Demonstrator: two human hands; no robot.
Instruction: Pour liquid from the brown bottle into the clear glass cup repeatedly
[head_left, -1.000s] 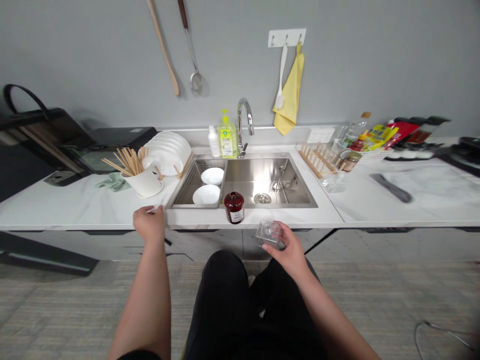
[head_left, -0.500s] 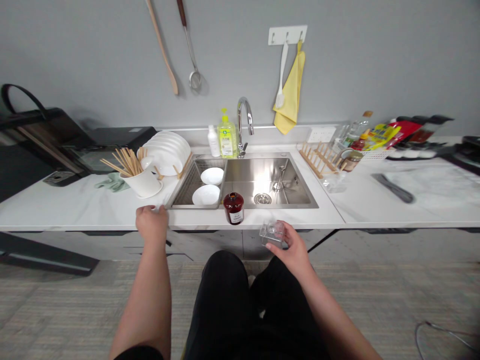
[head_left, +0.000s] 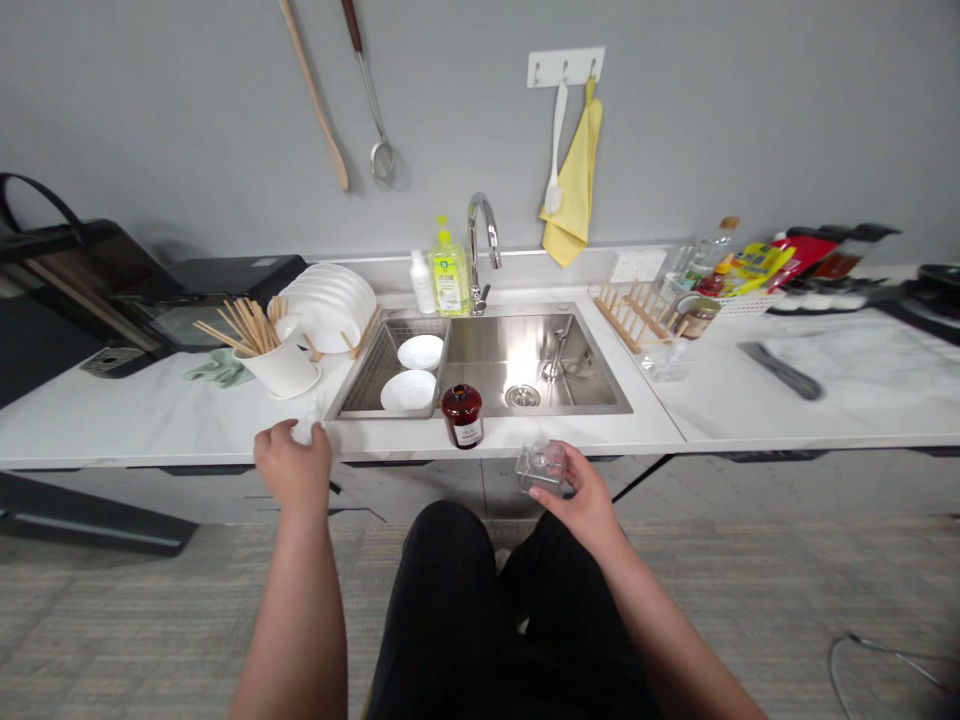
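My right hand (head_left: 581, 490) holds a small clear, square-sided container (head_left: 541, 467) in front of the counter edge, thumb low and fingers behind it. At the counter's left front, my left hand (head_left: 294, 462) has its thumb and fingers apart. A pale, see-through thing (head_left: 304, 431) shows faintly between them; its kind is too unclear to name. Between my hands, a dark red-brown glass bottle (head_left: 463, 416) with a white label and an uncovered neck stands upright on the sink's front ledge.
The sink (head_left: 555, 335) holds two white bowls (head_left: 409, 390) in its left basket. A chopstick holder (head_left: 281, 371) and racked plates (head_left: 330, 305) stand left. Behind are a soap bottle (head_left: 450, 275) and faucet (head_left: 484, 230). A wooden rack (head_left: 637, 315) stands right.
My left hand has shifted slightly left and down, and its fingers have spread. My right hand keeps the clear container nearly in place, tilted a little differently. The view has shifted slightly.
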